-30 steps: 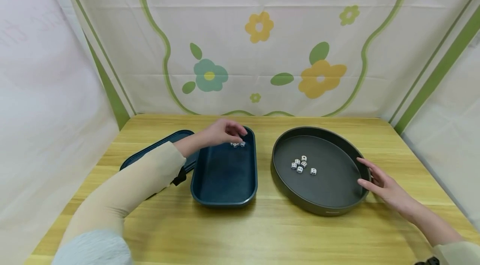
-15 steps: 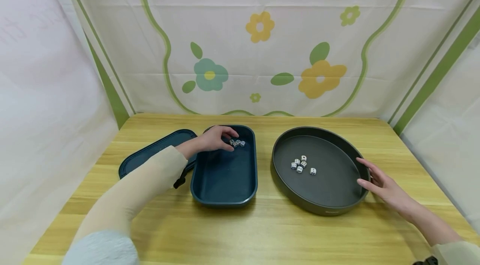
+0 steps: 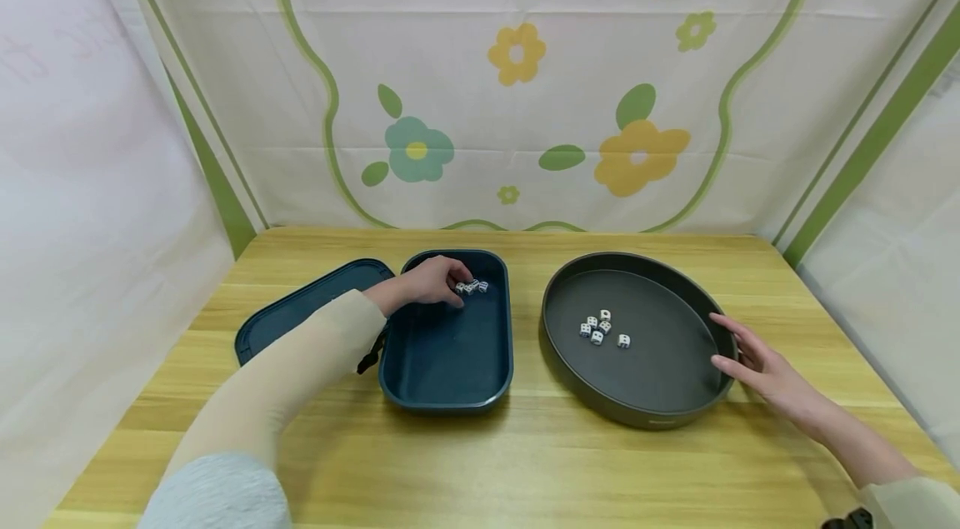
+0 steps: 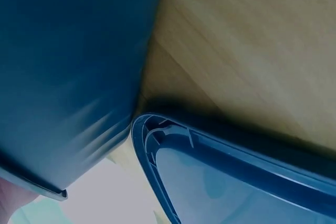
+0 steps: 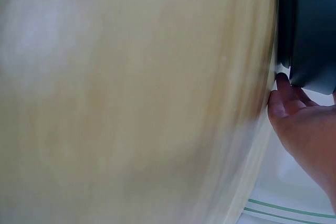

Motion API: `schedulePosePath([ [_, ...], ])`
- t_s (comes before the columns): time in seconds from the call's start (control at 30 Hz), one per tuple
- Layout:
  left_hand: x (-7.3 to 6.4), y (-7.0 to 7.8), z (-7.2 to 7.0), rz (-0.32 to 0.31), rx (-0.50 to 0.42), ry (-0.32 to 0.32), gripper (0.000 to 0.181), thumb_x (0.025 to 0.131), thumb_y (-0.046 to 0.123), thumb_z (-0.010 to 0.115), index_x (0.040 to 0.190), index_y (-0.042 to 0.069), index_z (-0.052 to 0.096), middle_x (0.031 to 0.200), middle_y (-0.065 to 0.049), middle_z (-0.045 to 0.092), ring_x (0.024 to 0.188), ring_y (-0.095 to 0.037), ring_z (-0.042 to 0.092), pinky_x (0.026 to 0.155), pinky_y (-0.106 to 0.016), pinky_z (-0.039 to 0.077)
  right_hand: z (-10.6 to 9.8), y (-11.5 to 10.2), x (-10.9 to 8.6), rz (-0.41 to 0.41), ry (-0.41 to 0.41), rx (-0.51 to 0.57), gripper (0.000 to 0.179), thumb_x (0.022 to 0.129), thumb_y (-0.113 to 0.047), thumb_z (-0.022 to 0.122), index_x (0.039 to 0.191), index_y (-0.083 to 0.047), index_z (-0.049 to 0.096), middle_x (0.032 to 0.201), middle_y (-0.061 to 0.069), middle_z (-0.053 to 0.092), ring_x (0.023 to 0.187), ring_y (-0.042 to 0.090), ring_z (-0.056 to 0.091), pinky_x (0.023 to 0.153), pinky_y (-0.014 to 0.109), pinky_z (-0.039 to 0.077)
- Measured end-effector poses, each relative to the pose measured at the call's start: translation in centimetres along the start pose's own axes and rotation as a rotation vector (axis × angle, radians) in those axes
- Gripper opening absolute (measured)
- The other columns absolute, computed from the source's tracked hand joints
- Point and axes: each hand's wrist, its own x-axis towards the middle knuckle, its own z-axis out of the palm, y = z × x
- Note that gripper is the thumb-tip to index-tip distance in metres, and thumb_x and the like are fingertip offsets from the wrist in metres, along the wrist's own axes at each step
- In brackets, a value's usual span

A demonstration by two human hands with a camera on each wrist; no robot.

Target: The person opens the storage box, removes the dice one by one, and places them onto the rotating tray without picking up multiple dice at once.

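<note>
My left hand reaches inside the dark blue rectangular box, thumb and fingers apart. Its fingertips are right at a cluster of small white dice lying toward the box's far end. My right hand holds the right rim of the round dark grey pan, with finger and thumb tips over the edge. In the right wrist view, other fingers curl by the pan's outer side. Several more white dice lie in the pan, left of its middle. The left wrist view shows the box's outer wall, hiding most of that hand.
A dark blue lid lies left of the box, partly under the left forearm; its corner is close to the box wall. Both containers stand on a wooden table. A white flowered cloth hangs behind the table.
My left hand has moved left and lower into the box, close beside the dice, which now show more fully. The right hand stays at the pan's rim.
</note>
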Motion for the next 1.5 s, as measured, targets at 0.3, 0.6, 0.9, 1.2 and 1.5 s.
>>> schedulePosePath([
  [0.3, 0.3, -0.7, 0.9, -0.015, -0.069, 0.026, 0.024, 0.080, -0.004, 0.075, 0.101, 0.003, 0.066, 0.093, -0.006, 0.063, 0.085, -0.018, 0.060, 0.075, -0.030, 0.051, 0.0, 0.0, 0.2, 0.002, -0.003, 0.006, 0.067, 0.104, -0.017, 0.048, 0.158, -0.025, 0.010, 0.156, 0.027, -0.012, 0.135, 0.056, -0.010, 0.084, 0.000, 0.023],
  [0.6, 0.2, -0.5, 1.1, 0.022, -0.055, 0.036, 0.013, 0.081, -0.001, 0.075, 0.089, 0.009, 0.070, 0.084, 0.000, 0.065, 0.078, -0.015, 0.061, 0.070, -0.029, 0.052, 0.0, 0.2, 0.3, -0.006, 0.001, 0.000, 0.066, 0.104, -0.017, 0.049, 0.158, -0.024, 0.011, 0.156, 0.027, -0.011, 0.135, 0.057, -0.007, 0.084, 0.001, 0.026],
  [0.9, 0.1, -0.1, 1.3, -0.018, -0.050, 0.062, 0.012, 0.083, 0.003, 0.077, 0.093, 0.009, 0.073, 0.087, 0.002, 0.067, 0.079, -0.013, 0.062, 0.072, -0.028, 0.052, -0.1, 0.3, 0.3, -0.002, 0.001, 0.001, 0.066, 0.104, -0.017, 0.049, 0.158, -0.024, 0.011, 0.156, 0.027, -0.011, 0.135, 0.058, -0.007, 0.084, 0.001, 0.026],
  [1.2, -1.2, 2.1, -0.5, 0.037, -0.124, 0.080, 0.013, 0.086, 0.002, 0.072, 0.100, 0.001, 0.070, 0.090, -0.002, 0.068, 0.081, -0.015, 0.062, 0.077, -0.030, 0.052, 0.0, 0.2, 0.1, -0.001, 0.008, 0.002, 0.066, 0.103, -0.016, 0.049, 0.158, -0.024, 0.011, 0.156, 0.027, -0.010, 0.135, 0.058, -0.007, 0.084, 0.001, 0.026],
  [1.5, -1.5, 5.4, -2.2, 0.161, -0.234, 0.092, 0.013, 0.087, 0.002, 0.071, 0.100, 0.003, 0.070, 0.093, -0.005, 0.068, 0.083, -0.018, 0.063, 0.076, -0.029, 0.053, 0.1, 0.0, 0.3, 0.001, 0.009, -0.010, 0.067, 0.103, -0.017, 0.049, 0.158, -0.023, 0.011, 0.156, 0.027, -0.010, 0.134, 0.059, -0.005, 0.083, 0.001, 0.026],
])
